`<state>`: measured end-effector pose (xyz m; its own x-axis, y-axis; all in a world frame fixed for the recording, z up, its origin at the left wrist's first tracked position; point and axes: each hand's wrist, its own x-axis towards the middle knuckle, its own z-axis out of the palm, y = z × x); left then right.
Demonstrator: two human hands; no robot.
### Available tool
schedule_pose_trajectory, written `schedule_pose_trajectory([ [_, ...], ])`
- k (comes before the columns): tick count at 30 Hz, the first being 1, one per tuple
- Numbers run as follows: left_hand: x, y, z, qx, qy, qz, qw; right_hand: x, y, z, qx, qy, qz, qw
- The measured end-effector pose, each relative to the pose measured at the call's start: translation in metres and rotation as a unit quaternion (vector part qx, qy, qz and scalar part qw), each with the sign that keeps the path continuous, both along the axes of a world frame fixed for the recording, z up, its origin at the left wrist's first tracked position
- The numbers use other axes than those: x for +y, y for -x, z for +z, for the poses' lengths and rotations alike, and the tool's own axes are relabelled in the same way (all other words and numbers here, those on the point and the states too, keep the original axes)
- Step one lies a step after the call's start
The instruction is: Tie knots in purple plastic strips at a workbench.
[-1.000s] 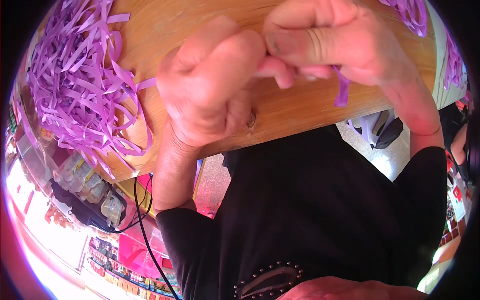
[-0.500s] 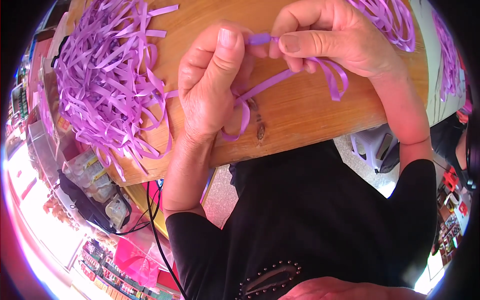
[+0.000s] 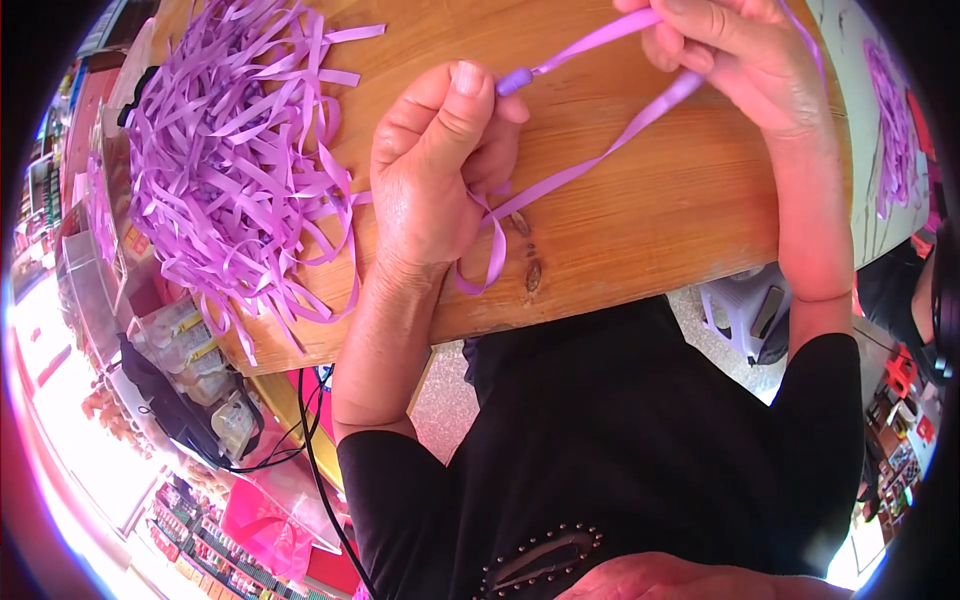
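My left hand is closed above the wooden table, its thumb and fingers pinching a small purple cylinder-shaped bead. A purple ribbon leaves the bead's tip and runs up to my right hand. That hand, at the upper right, is closed on the ribbon, with part of it beyond the picture's top edge. A second stretch of the ribbon slants down from the right hand and passes near my left wrist. There it curls into a small loop beside the palm. Part of the ribbon is hidden behind my left hand.
A large tangled heap of purple ribbons covers the left side of the wooden table. More ribbons lie on a white surface at the right. Below the table's edge stand a pale stool and clear plastic packages.
My right hand has moved up and right, away from the left, drawing the ribbon out between them. The left hand still pinches the bead.
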<state>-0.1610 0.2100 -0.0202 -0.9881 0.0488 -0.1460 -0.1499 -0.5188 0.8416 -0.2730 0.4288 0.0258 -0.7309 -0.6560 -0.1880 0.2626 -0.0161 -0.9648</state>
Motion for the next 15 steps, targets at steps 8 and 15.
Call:
schedule_pose_trajectory([
  [8, 0.000, -0.001, -0.005, 0.010, -0.001, -0.005, 1.000, -0.029, -0.022, -0.011, 0.705, -0.062, -0.054, 0.704],
  [15, 0.008, -0.010, 0.004, 0.059, 0.047, -0.051, 0.996, -0.034, -0.040, -0.012, 0.638, -0.085, -0.016, 0.765],
])
